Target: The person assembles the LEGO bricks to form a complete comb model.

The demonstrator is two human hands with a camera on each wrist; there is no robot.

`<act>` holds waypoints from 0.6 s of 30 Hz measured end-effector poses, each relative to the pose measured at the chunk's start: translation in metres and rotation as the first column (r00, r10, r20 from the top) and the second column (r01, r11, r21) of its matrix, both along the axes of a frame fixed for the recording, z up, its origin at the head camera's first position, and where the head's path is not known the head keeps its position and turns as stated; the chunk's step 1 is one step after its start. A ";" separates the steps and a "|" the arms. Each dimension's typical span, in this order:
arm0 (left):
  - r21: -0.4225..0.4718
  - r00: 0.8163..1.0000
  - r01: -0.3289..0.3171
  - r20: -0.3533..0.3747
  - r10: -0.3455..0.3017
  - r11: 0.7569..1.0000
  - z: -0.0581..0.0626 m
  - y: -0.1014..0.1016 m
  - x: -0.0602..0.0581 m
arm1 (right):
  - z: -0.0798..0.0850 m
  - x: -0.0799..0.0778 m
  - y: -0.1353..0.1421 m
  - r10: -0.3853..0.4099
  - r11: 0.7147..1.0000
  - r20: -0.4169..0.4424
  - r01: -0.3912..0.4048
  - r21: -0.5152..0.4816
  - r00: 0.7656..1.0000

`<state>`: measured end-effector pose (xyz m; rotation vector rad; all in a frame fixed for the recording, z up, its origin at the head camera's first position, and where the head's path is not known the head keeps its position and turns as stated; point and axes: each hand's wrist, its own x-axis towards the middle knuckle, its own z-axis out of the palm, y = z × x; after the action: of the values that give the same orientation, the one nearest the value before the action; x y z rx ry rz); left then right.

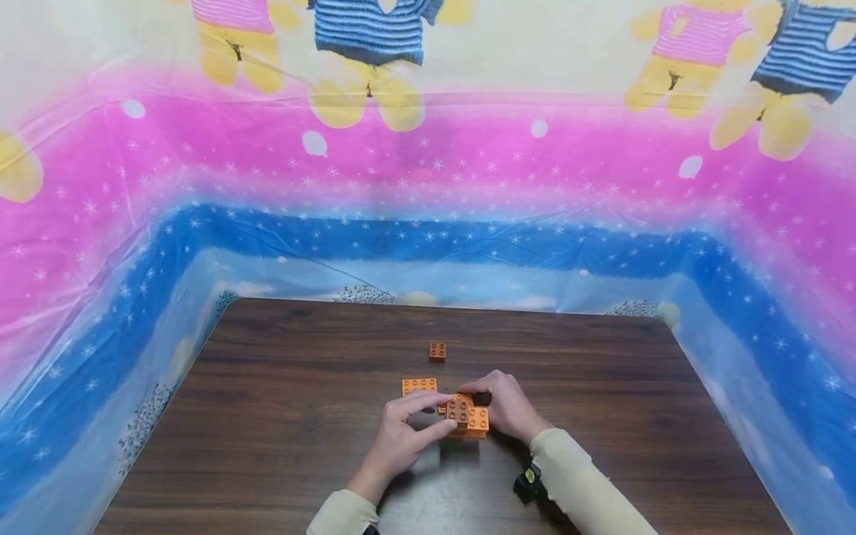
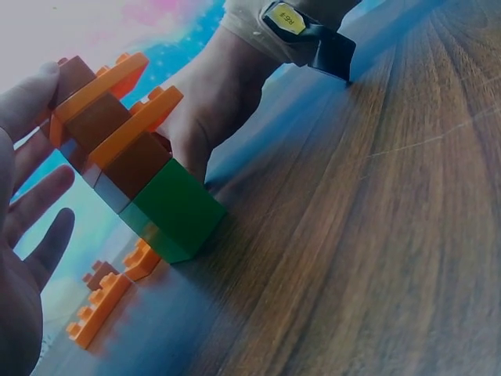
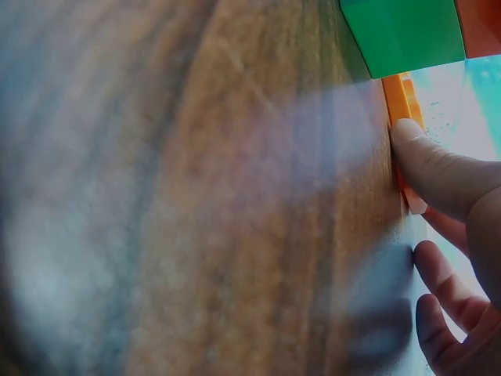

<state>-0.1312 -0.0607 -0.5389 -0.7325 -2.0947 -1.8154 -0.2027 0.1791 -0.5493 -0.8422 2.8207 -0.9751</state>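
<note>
The head view is bright; in the right-wrist view the table (image 3: 235, 235) is blurred, with glare toward eight o'clock.

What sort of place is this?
Likely an indoor corner set up for recording: a wood-grain table enclosed by a cartoon-print sheet, with toy bricks on it and a black wrist-worn device in view.
</note>
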 end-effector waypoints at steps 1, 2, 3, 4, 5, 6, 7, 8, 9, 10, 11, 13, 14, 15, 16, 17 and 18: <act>0.002 1.000 0.002 0.002 -0.002 1.000 0.000 0.000 0.000 | 0.000 0.000 0.000 -0.003 1.000 -0.001 0.003 0.003 1.000; 0.004 1.000 0.003 0.001 -0.003 1.000 0.000 0.000 0.000 | 0.000 0.000 0.000 -0.004 1.000 -0.004 0.004 0.005 1.000; 0.006 1.000 0.005 0.003 -0.005 1.000 0.000 0.000 0.000 | 0.000 0.000 0.000 -0.004 1.000 -0.008 0.004 0.006 1.000; 0.008 1.000 0.006 0.003 -0.006 1.000 0.000 0.000 0.001 | 0.000 0.000 0.000 -0.005 1.000 -0.012 0.005 0.007 1.000; 0.013 1.000 0.008 0.008 -0.008 1.000 0.000 0.000 0.001 | 0.000 0.000 0.000 -0.002 1.000 -0.017 0.002 0.004 1.000; 0.016 1.000 0.008 0.008 -0.008 1.000 0.000 0.000 0.001 | 0.000 0.000 0.001 -0.005 1.000 -0.018 0.005 0.003 1.000; 0.016 1.000 0.007 0.005 -0.007 1.000 -0.001 0.000 0.001 | 0.000 0.000 0.001 -0.005 1.000 -0.020 0.005 -0.001 1.000; 0.016 1.000 0.005 -0.001 -0.005 1.000 -0.001 0.000 0.001 | 0.001 0.000 0.001 -0.003 1.000 -0.022 0.002 -0.003 1.000; 0.018 1.000 0.005 0.000 -0.005 1.000 -0.001 0.000 0.001 | 0.001 0.000 0.001 -0.001 1.000 -0.021 0.001 -0.006 1.000; 0.017 1.000 0.002 -0.004 -0.002 1.000 -0.001 0.000 0.001 | 0.002 0.000 0.002 0.000 1.000 -0.018 0.000 -0.009 1.000; 0.017 1.000 0.000 -0.001 0.000 1.000 -0.001 0.000 0.001 | 0.002 0.000 0.002 0.002 1.000 -0.017 -0.002 -0.012 1.000; 0.014 1.000 -0.002 0.000 0.002 1.000 -0.001 0.000 0.000 | 0.002 -0.001 0.003 0.005 1.000 -0.011 -0.005 -0.009 1.000; 0.014 1.000 -0.003 0.001 0.002 1.000 -0.001 0.001 0.000 | 0.002 -0.001 0.003 0.007 1.000 -0.011 -0.007 -0.005 1.000; 0.014 1.000 -0.003 0.004 0.003 1.000 -0.001 0.001 0.000 | 0.002 -0.001 0.004 0.006 1.000 -0.009 -0.006 -0.004 1.000; 0.013 1.000 -0.003 0.007 0.003 1.000 -0.001 0.001 0.000 | 0.002 -0.001 0.004 0.002 1.000 -0.008 -0.002 -0.002 1.000; 0.014 1.000 -0.002 0.012 0.002 1.000 0.000 0.001 0.001 | 0.002 -0.001 0.005 -0.004 1.000 -0.004 0.004 0.001 1.000; 0.015 1.000 -0.002 0.010 0.002 1.000 0.000 0.001 0.001 | 0.002 -0.001 0.005 -0.011 1.000 -0.001 0.011 0.007 1.000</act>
<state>-0.1305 -0.0599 -0.5391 -0.7193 -2.0846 -1.8352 -0.2040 0.1845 -0.5474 -0.8270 2.8307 -0.9666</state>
